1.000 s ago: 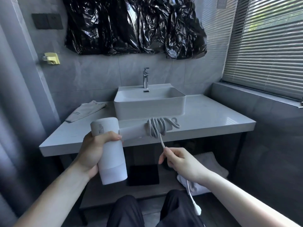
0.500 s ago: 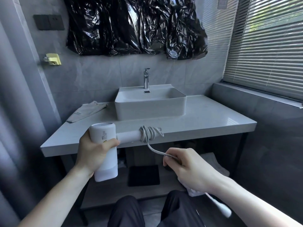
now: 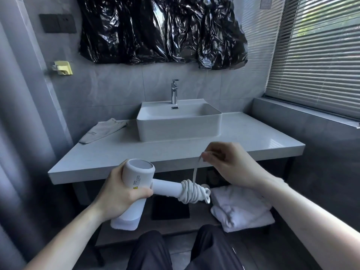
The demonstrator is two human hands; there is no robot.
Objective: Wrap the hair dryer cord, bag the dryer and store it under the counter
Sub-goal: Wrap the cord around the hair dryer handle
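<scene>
Head view: the left hand (image 3: pixel 120 195) wraps its fingers and thumb round the barrel of the white cylindrical plastic hair dryer (image 3: pixel 136 184), held in front of the grey stone counter (image 3: pixel 253 141) and below its front edge. The dryer's handle points right, and the white rubber-coated cord (image 3: pixel 191 192) is coiled in several turns round the handle's far end. The right hand (image 3: pixel 229 164) pinches the free run of cord between thumb and curled fingers, holding it taut straight up from the coil.

Half a second ago the right hand was lower, beneath the handle, with the cord sweeping down and sideways to it; now it has risen above the handle to the level of the counter edge, and the coil looks thicker. The dryer has sunk lower in the picture and tilted, so its open round end now faces up.

On the barrel a small yellow warning triangle shows beside lines of grey print, too small to read. A flat grey fabric pouch (image 3: pixel 101 132) lies on the counter left of the white rectangular ceramic basin (image 3: pixel 179 125); it bears a small dark mark, unreadable. Folded white towels (image 3: pixel 239 209) sit on the shelf under the counter
</scene>
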